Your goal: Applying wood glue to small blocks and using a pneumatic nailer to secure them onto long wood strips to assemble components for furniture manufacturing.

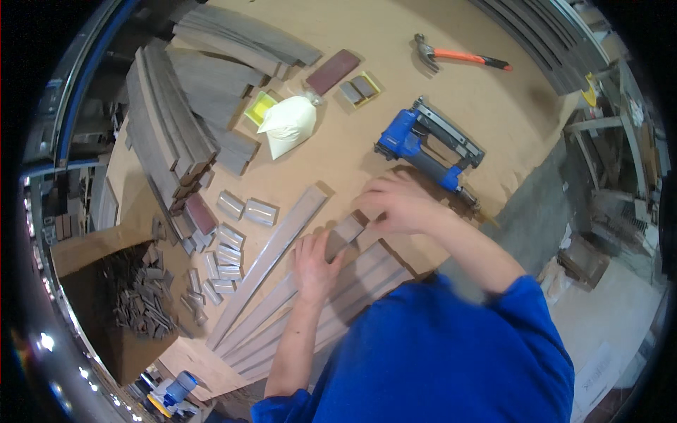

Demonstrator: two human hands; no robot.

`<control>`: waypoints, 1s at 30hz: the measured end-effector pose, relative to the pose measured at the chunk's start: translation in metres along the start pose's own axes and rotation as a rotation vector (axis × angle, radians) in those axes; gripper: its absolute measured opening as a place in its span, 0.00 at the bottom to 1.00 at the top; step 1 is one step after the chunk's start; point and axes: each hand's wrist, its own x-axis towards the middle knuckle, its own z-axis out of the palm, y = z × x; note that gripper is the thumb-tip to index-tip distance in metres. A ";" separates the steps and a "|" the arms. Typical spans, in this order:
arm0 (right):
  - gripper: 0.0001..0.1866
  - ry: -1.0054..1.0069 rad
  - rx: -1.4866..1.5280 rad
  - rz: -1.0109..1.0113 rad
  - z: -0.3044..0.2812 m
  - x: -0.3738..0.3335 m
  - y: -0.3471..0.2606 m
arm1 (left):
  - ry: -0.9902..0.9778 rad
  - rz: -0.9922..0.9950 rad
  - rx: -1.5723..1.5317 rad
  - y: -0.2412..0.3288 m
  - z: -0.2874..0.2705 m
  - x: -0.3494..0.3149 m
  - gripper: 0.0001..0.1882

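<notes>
**Left hand braces the strip, right hand works at its far end**

Your wooden strip (348,230) lies on the near part of the table (345,151), slanting from near left toward the middle. Your left hand (314,266) straddles it, fingers over its left side and thumb on the right, so you seem to be gripping it. Your right hand (400,204) is at the strip's far end with fingers bent; I cannot tell whether the fingertips pinch anything.

The step in hand looks like steadying or lining up that end. As I judge it, your next move calls for a firm left hold while the right fingers settle the end squarely.

Just to its left lies a loose strip (271,257); on the right are more strips (367,277). Silvery staple strips (261,212) are scattered farther left, near a cardboard box (104,248) of dark pieces (144,303). The blue nail gun (403,135) lies beyond your right hand, the orange-handled hammer (462,56) farther still.
</notes>
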 end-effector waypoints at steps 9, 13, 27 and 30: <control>0.39 0.485 -0.187 0.497 -0.035 -0.012 0.025 | -0.018 -0.032 -0.040 0.001 -0.005 -0.001 0.27; 0.44 0.307 -0.112 0.619 -0.047 0.016 0.015 | 0.028 -0.057 -0.043 0.001 -0.002 -0.003 0.27; 0.34 -0.360 0.759 0.786 -0.103 0.012 -0.084 | -0.011 -0.068 -0.116 -0.005 -0.004 -0.008 0.31; 0.33 -0.385 0.682 0.737 -0.086 0.019 -0.098 | 0.001 -0.059 -0.180 -0.005 -0.007 -0.008 0.31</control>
